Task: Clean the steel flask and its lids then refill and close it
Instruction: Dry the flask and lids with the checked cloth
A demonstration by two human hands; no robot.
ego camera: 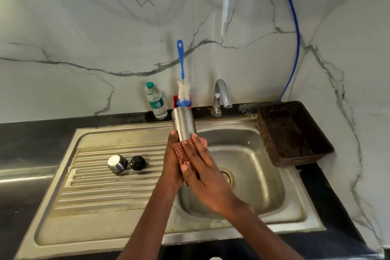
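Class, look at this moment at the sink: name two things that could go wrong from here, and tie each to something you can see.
1. The steel flask is held by its lower end only, over the basin, through a checked cloth; it might slip and drop into the sink.
2. The steel cap and black stopper lie loose on the ribbed drainboard near the left hand; a nudge could perhaps roll them off.

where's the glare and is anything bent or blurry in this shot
Head view: bright glare on the steel lid and a soft sheen along the flask; the wide lens bows the counter edge and wall veins toward the frame's borders; the hands are slightly soft, the right hand most; the sink is evenly lit, with only faint shadows.
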